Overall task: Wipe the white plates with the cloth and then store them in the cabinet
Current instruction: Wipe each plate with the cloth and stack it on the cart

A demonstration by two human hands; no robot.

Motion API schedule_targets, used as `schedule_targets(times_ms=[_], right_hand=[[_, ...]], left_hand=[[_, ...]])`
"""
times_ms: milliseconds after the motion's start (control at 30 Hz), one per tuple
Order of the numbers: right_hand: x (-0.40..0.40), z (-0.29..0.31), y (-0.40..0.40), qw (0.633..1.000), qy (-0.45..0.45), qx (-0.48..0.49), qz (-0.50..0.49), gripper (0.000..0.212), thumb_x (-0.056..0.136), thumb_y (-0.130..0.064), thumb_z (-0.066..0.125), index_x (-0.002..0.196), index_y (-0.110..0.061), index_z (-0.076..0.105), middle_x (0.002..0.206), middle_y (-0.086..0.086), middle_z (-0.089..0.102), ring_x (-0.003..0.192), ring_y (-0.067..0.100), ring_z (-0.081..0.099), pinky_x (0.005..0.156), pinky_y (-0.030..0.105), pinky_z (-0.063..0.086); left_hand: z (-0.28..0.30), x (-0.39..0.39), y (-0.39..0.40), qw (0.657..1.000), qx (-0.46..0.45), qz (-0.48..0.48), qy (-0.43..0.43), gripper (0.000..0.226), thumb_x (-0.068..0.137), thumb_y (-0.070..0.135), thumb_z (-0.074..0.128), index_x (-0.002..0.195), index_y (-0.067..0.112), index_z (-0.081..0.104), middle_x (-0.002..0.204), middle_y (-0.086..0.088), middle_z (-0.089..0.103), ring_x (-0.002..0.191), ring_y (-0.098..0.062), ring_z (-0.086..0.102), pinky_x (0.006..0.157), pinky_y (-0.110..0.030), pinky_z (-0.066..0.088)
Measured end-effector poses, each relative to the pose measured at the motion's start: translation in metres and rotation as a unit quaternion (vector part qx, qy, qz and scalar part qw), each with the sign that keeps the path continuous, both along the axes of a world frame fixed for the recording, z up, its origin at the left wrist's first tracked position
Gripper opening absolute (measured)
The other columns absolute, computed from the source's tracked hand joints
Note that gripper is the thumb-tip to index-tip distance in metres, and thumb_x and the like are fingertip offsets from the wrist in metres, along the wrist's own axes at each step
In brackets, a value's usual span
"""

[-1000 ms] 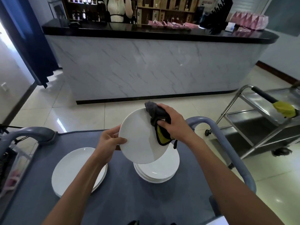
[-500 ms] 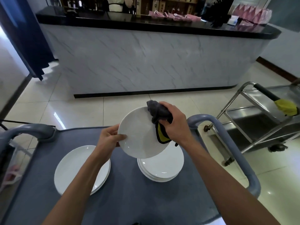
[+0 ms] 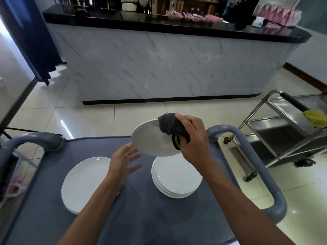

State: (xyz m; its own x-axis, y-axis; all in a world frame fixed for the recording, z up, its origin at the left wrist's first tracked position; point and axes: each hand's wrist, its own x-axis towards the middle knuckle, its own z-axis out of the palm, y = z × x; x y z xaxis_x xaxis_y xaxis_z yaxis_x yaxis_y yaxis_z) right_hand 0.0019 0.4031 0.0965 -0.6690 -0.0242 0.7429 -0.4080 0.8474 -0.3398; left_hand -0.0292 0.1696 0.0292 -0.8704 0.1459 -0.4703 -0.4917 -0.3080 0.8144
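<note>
A white plate (image 3: 150, 138) hangs tilted in the air over the grey cart. My right hand (image 3: 192, 138) grips a dark grey cloth (image 3: 168, 124) with a yellow edge, clamped over the plate's right rim, and carries the plate alone. My left hand (image 3: 123, 161) hovers just below the plate's left edge with fingers spread, holding nothing. A stack of white plates (image 3: 177, 179) lies on the cart under the held plate. Another stack of white plates (image 3: 83, 183) lies to the left.
The cart top (image 3: 141, 218) is grey with raised tube handles (image 3: 247, 156) at both sides. A steel trolley (image 3: 283, 131) with a yellow cloth (image 3: 315, 117) on it stands at the right. A marble-fronted bar counter (image 3: 159, 68) runs across ahead on tiled floor.
My left hand has let go of the plate's left rim and dropped a little below it, fingers spread. The plate has tipped flatter and now hangs from my right hand only.
</note>
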Motion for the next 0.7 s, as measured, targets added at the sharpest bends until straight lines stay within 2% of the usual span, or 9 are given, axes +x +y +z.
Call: schedule_targets(times_ms=[67,133,267,367,433,567,700], right_hand=[[0.001,-0.003,-0.001,1.0,0.013,0.008,0.0,0.055,0.083,0.007,0.058,0.135,-0.007,0.056,0.12,0.013,0.057,0.107,0.031,0.054,0.093,0.04,0.049],[0.001,-0.006,-0.002,1.0,0.019,0.016,0.005,0.052,0.084,0.006,0.057,0.135,-0.007,0.057,0.12,0.014,0.058,0.107,0.032,0.055,0.092,0.041,0.049],[0.005,-0.011,-0.003,0.999,0.027,0.043,0.011,0.052,0.086,0.005,0.058,0.135,-0.011,0.053,0.118,0.017,0.06,0.105,0.032,0.055,0.088,0.044,0.05],[0.007,-0.012,-0.007,0.996,0.042,0.071,0.02,0.047,0.091,0.007,0.054,0.134,-0.012,0.054,0.115,0.019,0.062,0.104,0.033,0.056,0.083,0.048,0.049],[0.009,-0.014,-0.009,0.994,0.052,0.093,0.032,0.041,0.095,0.002,0.05,0.133,-0.013,0.055,0.114,0.019,0.063,0.103,0.033,0.057,0.082,0.048,0.049],[0.013,-0.017,-0.011,0.991,0.073,0.108,0.038,0.045,0.092,0.005,0.059,0.132,-0.015,0.056,0.12,0.012,0.056,0.103,0.033,0.058,0.083,0.046,0.049],[0.018,-0.027,-0.007,0.991,0.083,0.099,0.047,0.045,0.091,0.007,0.059,0.13,-0.016,0.059,0.119,0.015,0.06,0.103,0.038,0.06,0.085,0.049,0.048]], left_hand=[[-0.003,0.003,0.001,0.996,-0.07,-0.026,-0.048,0.028,0.101,0.033,0.053,0.113,0.01,0.064,0.117,-0.015,0.071,0.104,-0.032,0.069,0.085,-0.048,0.055],[-0.002,0.004,0.0,0.991,-0.096,-0.056,-0.078,0.04,0.102,0.045,0.05,0.112,0.009,0.064,0.111,-0.015,0.074,0.098,-0.033,0.073,0.084,-0.045,0.054],[0.007,0.0,-0.004,0.986,0.006,-0.095,-0.139,0.077,0.091,0.076,0.039,0.116,0.007,0.065,0.109,-0.013,0.076,0.096,-0.034,0.075,0.08,-0.043,0.05],[0.013,-0.002,-0.002,0.983,0.027,-0.107,-0.145,0.087,0.083,0.083,0.044,0.119,0.006,0.064,0.111,-0.014,0.075,0.096,-0.036,0.074,0.08,-0.043,0.05],[0.017,-0.004,0.001,0.982,0.034,-0.106,-0.152,0.082,0.081,0.079,0.052,0.115,0.005,0.064,0.108,-0.012,0.075,0.094,-0.036,0.074,0.079,-0.044,0.05],[0.022,-0.008,0.004,0.978,0.069,-0.099,-0.172,0.06,0.081,0.064,0.064,0.106,0.01,0.062,0.1,-0.011,0.071,0.087,-0.037,0.074,0.072,-0.038,0.049],[0.025,-0.008,0.009,0.979,0.105,-0.087,-0.15,0.038,0.068,0.033,0.067,0.097,0.008,0.068,0.096,-0.012,0.074,0.084,-0.036,0.074,0.076,-0.038,0.05]])
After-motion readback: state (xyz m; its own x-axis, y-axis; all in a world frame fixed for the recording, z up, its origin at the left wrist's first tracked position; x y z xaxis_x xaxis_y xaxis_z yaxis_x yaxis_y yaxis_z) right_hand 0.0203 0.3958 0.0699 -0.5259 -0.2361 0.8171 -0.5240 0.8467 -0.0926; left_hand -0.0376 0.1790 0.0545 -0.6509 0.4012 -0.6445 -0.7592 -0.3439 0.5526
